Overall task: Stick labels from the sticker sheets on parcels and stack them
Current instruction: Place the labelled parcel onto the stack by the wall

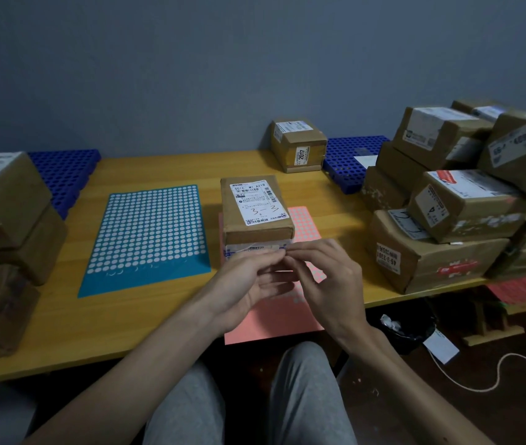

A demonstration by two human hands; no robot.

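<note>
Head view: parcel [257, 203] just beyond left hand [249, 284] and right hand [329, 277].

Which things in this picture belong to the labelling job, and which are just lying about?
Belong to the job: parcel in the middle, pink sticker sheet, blue sticker sheet, parcel pile on the right, parcel pile on the left.

Just lying about: blue plastic grid, black bin under the table, white cable.
</note>
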